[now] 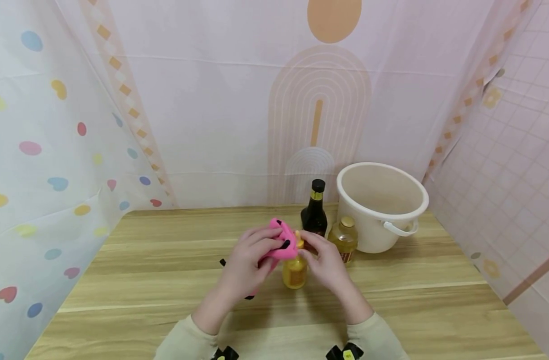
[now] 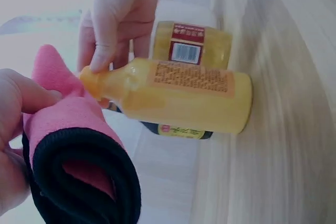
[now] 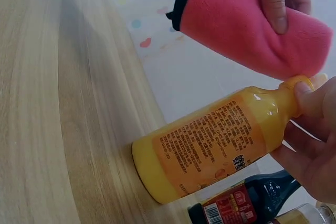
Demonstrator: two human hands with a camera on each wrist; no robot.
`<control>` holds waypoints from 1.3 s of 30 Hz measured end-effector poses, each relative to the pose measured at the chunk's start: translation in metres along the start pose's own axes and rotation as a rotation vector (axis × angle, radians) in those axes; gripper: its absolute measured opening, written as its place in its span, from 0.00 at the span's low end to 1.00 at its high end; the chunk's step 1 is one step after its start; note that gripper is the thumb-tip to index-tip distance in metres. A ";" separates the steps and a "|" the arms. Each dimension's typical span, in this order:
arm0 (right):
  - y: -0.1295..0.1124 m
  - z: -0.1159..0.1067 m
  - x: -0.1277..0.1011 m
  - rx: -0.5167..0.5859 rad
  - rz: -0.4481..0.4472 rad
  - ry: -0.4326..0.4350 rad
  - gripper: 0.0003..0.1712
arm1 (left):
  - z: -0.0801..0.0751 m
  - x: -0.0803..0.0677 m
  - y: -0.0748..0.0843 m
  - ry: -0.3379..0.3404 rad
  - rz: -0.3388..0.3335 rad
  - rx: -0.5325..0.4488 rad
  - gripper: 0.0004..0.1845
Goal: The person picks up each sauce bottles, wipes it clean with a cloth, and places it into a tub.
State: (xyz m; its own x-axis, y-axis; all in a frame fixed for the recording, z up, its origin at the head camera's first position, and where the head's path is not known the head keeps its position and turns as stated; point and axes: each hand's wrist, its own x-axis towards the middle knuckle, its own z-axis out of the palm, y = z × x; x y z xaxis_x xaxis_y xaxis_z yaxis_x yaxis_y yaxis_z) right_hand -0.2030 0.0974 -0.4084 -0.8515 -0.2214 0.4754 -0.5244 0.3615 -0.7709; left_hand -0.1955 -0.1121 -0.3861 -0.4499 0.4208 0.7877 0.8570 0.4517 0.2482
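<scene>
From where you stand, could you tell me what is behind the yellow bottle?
Behind the yellow bottle stand a dark bottle and a squat amber bottle, with a white bucket further right. The right hand covers the dark bottle's base and label.

sleeves: pale cream, long | wrists: black camera mounts, yellow mark on right one

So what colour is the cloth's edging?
Black, round a pink cloth; the left wrist view shows it best.
</scene>
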 end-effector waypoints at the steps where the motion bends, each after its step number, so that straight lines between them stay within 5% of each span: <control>1: 0.000 0.000 0.000 0.002 0.003 0.000 0.23 | 0.002 0.000 -0.001 0.003 0.016 -0.008 0.15; 8: 0.002 0.000 -0.001 -0.006 -0.003 0.007 0.24 | 0.013 -0.003 -0.007 0.015 0.090 -0.025 0.14; 31: 0.001 0.000 0.001 -0.059 0.002 0.012 0.23 | 0.024 -0.018 -0.005 0.057 0.048 -0.005 0.14; 39: 0.001 0.000 0.001 -0.049 0.008 0.003 0.22 | 0.023 -0.025 -0.003 0.001 0.021 0.010 0.12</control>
State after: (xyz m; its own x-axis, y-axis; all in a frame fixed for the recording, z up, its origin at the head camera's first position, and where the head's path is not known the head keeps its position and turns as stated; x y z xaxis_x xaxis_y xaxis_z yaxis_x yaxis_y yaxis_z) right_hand -0.2038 0.0979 -0.4085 -0.8556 -0.2153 0.4708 -0.5168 0.4073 -0.7530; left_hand -0.1932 -0.1059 -0.4194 -0.4315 0.4294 0.7934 0.8638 0.4502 0.2261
